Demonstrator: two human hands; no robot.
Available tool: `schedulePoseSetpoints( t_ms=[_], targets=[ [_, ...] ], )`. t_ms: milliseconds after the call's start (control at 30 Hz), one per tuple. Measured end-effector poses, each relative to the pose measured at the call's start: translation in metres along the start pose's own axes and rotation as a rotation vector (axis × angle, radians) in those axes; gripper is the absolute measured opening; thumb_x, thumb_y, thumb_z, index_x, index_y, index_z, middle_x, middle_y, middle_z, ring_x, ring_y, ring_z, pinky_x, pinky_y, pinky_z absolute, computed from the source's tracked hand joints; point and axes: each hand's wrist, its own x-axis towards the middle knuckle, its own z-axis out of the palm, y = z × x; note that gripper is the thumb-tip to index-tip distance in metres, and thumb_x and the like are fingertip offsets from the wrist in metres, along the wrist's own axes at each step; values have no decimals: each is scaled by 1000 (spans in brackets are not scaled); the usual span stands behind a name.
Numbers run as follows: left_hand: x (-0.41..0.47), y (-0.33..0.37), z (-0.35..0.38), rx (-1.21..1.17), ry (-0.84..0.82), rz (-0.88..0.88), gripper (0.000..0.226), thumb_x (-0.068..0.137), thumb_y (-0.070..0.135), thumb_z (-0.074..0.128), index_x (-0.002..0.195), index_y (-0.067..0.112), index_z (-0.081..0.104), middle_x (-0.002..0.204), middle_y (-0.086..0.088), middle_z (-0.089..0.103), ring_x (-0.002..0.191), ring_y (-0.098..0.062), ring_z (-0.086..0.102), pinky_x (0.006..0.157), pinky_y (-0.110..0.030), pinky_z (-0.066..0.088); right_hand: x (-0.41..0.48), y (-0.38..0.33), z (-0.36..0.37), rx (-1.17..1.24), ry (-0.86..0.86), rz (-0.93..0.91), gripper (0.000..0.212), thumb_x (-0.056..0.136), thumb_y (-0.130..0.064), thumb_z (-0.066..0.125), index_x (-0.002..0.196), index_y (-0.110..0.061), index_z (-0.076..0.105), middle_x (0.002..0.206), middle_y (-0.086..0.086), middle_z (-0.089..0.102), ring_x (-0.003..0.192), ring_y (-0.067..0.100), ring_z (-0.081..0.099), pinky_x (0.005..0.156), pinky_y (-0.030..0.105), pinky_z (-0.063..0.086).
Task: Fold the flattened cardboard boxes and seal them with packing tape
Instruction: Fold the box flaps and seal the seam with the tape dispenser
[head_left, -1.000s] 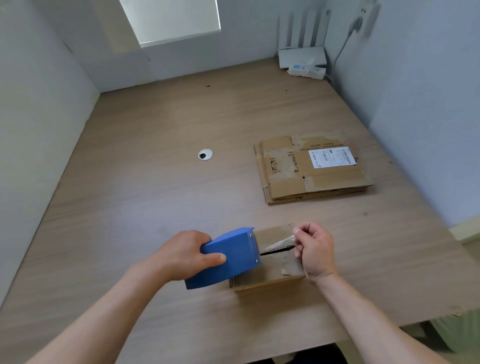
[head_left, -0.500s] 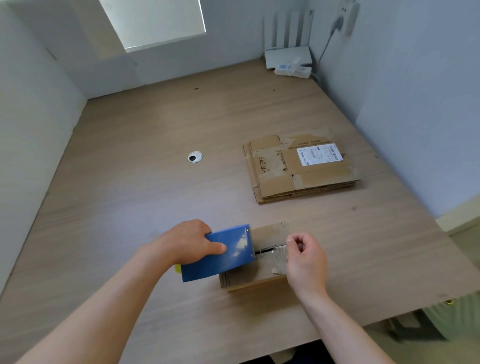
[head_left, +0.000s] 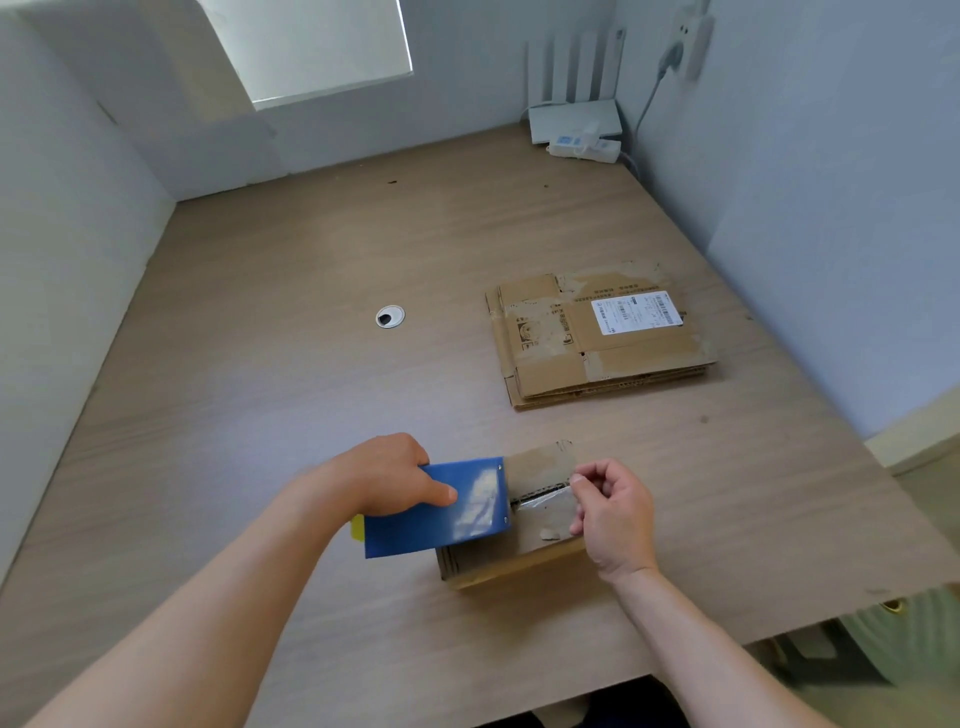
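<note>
A small folded cardboard box (head_left: 540, 525) stands on the wooden table (head_left: 270, 364) near its front edge. My left hand (head_left: 384, 480) grips a blue tape dispenser (head_left: 436, 512) resting on the box's left part. A strip of clear tape (head_left: 543, 500) runs from the dispenser along the top seam. My right hand (head_left: 613, 512) pinches the free end of that tape over the box's right side. A stack of flattened cardboard boxes (head_left: 597, 338) with a white shipping label lies farther back on the right.
A round cable grommet (head_left: 389, 316) sits in the table's middle. A white router (head_left: 574, 117) and a power strip (head_left: 587, 148) stand in the far right corner. Walls close the left, back and right sides. The table's front right edge (head_left: 831, 618) drops off.
The tape end in my right hand has come down from above the box onto its top. The dispenser has tilted flatter on the box.
</note>
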Motion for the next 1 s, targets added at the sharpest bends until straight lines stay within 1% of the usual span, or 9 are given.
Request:
schedulePoseSetpoints(
  t_ms=[67,167,233,333,433,567,733,900,1000],
  targets=[
    [2,7,-4,-6,-17,-31,34,86,51,64,95,18,63,85,3,57,72,-12,53,48,-26,36,6,-2,-6,-14,-48,42,16,93,0,61,83,-13,62,54,-3,56,42,11,46,37,24,40],
    [6,16,-9,-9,-40,-60,38,86,50,65,99,14,63,85,1,56,69,-13,52,46,-27,35,13,-6,-8,-182,-42,-27,16,92,-8,64,83,-21,60,62,-2,61,53,11,52,48,24,43],
    [10,21,-11,2,-57,-70,36,86,50,65,95,16,59,86,0,55,70,-14,52,46,-27,35,15,-8,-8,-321,-21,-111,18,89,-12,65,83,-27,58,62,-6,60,57,5,54,52,15,40],
    [14,27,-14,22,-78,-79,34,86,52,65,87,20,53,87,1,53,71,-15,52,46,-28,36,17,-6,-9,-372,2,-116,23,89,-11,64,87,-32,55,60,-10,60,60,2,56,53,14,40],
    [19,34,-16,36,-97,-72,34,88,54,63,86,22,51,87,1,52,72,-15,52,46,-27,36,21,-4,-11,-334,24,-79,23,91,-5,62,95,-28,57,58,-5,58,54,1,55,50,12,39],
    [25,41,-18,27,-119,-59,35,87,56,63,87,23,51,89,2,53,74,-16,52,48,-28,37,23,-2,-12,-291,57,-44,21,94,-1,54,104,-19,56,68,1,60,53,-1,55,48,9,39],
    [30,45,-17,48,-127,-60,35,87,57,62,84,25,48,88,2,52,74,-15,51,48,-28,36,22,0,-12,-297,55,-22,21,96,-1,51,105,-20,55,71,3,61,53,-3,56,48,9,40],
    [29,43,-16,45,-126,-52,35,88,56,62,88,23,53,88,1,54,74,-14,52,49,-27,36,22,5,-16,-278,38,-17,24,96,-3,51,99,-26,59,71,1,61,56,3,54,50,13,40],
    [27,41,-18,47,-114,-34,40,89,55,61,100,17,59,88,1,56,74,-13,53,51,-26,37,24,4,-19,-182,-52,51,26,98,-7,49,111,-22,66,71,6,60,55,8,48,50,22,39]
  ],
)
